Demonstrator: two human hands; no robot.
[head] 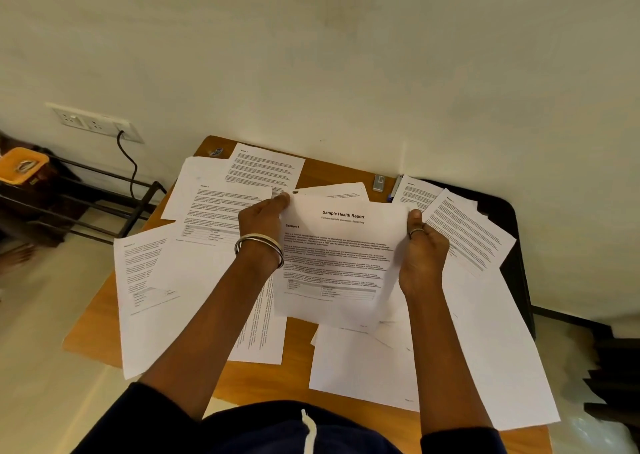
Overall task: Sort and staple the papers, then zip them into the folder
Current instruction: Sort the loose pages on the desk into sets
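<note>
Both hands hold one sheet, the Sample Health Report page [341,259], lifted over the middle of the wooden table [97,322]. The left hand [261,226] pinches its edge at nine o'clock, and the right hand [424,249] grips the edge at three o'clock, thumb on top. To sort well, I judge this title page should start a pile, with matching section pages gathered squarely beneath before stapling. Loose papers [214,211] lie scattered all round, overlapping. What looks like the stapler [379,183] rests at twelve o'clock against the cream wall [346,55]. At ten o'clock a socket plate [95,122] carries a dark cable. No folder is plainly identifiable.
</note>
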